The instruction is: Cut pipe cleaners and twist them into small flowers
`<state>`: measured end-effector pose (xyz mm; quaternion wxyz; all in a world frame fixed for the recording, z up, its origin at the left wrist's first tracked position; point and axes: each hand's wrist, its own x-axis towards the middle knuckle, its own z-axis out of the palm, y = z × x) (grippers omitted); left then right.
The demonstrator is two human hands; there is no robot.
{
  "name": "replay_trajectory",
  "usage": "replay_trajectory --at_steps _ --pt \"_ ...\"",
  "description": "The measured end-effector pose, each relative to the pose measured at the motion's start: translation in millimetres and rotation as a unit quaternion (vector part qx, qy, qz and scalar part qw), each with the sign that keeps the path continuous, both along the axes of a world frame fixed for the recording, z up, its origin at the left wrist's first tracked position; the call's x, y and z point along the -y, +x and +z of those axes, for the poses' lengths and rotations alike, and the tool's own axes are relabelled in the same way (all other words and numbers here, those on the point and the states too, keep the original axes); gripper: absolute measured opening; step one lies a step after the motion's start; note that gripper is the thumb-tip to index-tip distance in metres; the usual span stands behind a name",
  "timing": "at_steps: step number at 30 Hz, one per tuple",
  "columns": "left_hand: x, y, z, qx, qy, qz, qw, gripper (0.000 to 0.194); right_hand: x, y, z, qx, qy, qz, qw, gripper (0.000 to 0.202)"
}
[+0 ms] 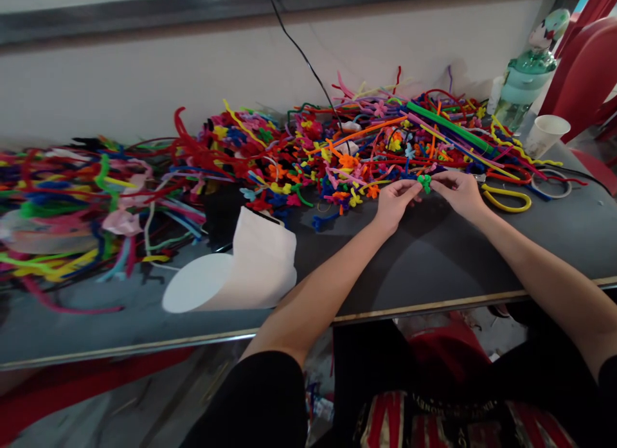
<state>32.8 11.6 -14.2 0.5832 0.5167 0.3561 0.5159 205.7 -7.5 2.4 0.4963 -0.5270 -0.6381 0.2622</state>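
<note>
A small green pipe-cleaner flower (424,183) is held up just above the dark table, between both hands. My left hand (396,200) pinches it from the left with thumb and fingers. From the right, my right hand (457,192) grips its other side in the same way. Right behind the hands lies a heap of small pipe-cleaner flowers (354,196) in many colours. Yellow-handled scissors (507,198) rest beside my right wrist, their blades mostly hidden.
Bundles of loose pipe cleaners (453,130) cover the table's back. A curled white sheet (250,268) lies left of my left forearm. At the right stand a paper cup (547,136) and a green-tinted bottle (523,81). A black cable (308,62) hangs down the wall.
</note>
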Motion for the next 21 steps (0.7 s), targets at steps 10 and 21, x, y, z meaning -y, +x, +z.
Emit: replay_trajectory --at_steps 10,21 --pt "3.7 1.1 3.0 -0.054 0.015 -0.030 0.998 0.034 -1.4 -1.9 0.3 -0.012 -0.023 0.005 1.000 0.020" --pt "4.2 0.2 -1.0 -0.072 0.062 0.037 0.995 0.028 2.4 -4.1 4.6 -0.037 -0.056 0.016 0.998 0.026"
